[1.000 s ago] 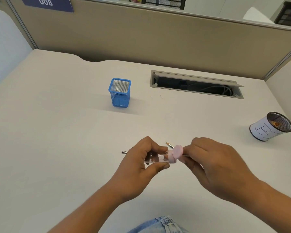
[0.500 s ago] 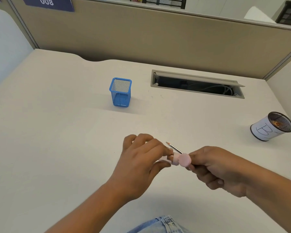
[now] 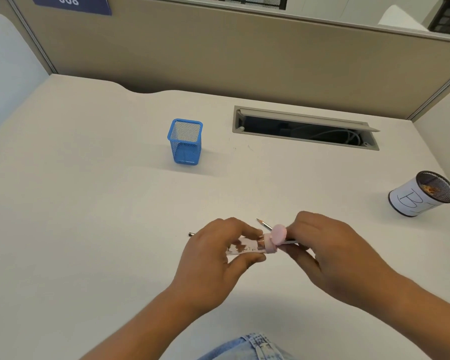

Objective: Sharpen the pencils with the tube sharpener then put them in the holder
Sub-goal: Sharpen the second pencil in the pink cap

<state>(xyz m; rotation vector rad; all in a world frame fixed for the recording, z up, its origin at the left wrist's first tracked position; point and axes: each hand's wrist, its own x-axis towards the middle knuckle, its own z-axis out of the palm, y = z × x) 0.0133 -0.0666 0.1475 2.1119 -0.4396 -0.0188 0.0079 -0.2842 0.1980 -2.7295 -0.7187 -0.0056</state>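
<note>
My left hand [image 3: 213, 258] grips a clear tube sharpener [image 3: 247, 247] with brown shavings inside and a pink head with its round lid flipped up. My right hand [image 3: 330, 255] pinches a pencil [image 3: 290, 240] whose tip sits in the pink head. Another pencil [image 3: 264, 224] lies on the desk behind my hands, its sharp tip showing at upper right and its end [image 3: 191, 234] poking out left of my left hand. A blue mesh holder [image 3: 185, 141] stands empty farther back.
A round mesh cup wrapped in white paper marked "B" [image 3: 421, 194] stands at the right with shavings inside. An open cable slot [image 3: 305, 128] is set into the white desk [image 3: 89, 203] near the beige partition. My jeans show at the bottom edge.
My left hand has rolled back so the tube's clear body shows again. My right hand has turned on the pencil, its knuckles now higher. The pencil on the desk has not moved.
</note>
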